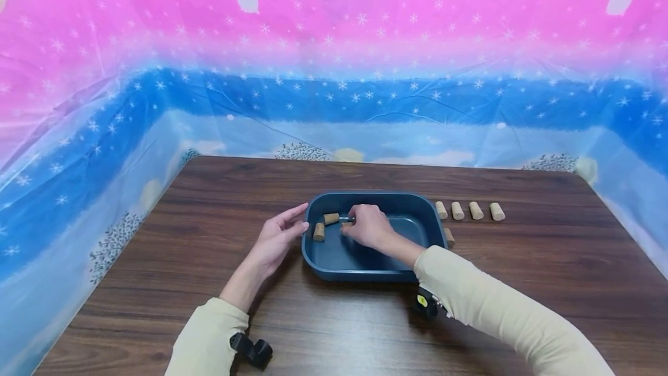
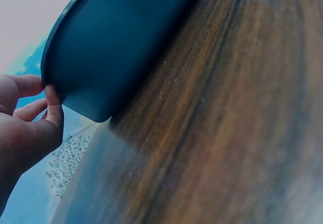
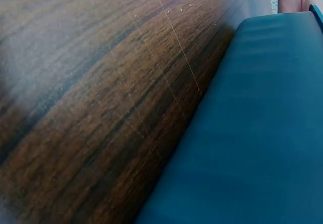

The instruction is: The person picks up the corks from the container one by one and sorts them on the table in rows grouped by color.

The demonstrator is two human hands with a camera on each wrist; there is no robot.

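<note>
A dark blue rectangular tray (image 1: 360,275) stands on the table. Against its left rim rest the thumb and fingertips of my left hand (image 1: 276,241), fairly straight and outside the wall; the left wrist view shows the fingertips at the tray's edge. My right hand (image 1: 371,227) reaches down inside the tray and pinches a cork (image 1: 347,228), partly covered by the fingers. Two more corks lie by the tray's left end, one upright-looking cork (image 1: 319,232) and one cork on its side (image 1: 331,219). A small shiny bit by the right fingertips is too small to identify.
Right of the tray, several corks (image 1: 475,210) form a row on the brown wooden table (image 1: 527,271). Another cork (image 1: 449,237) is close against the tray's right wall, partly hidden. A patterned pink and blue cloth (image 1: 334,97) hangs behind the table.
</note>
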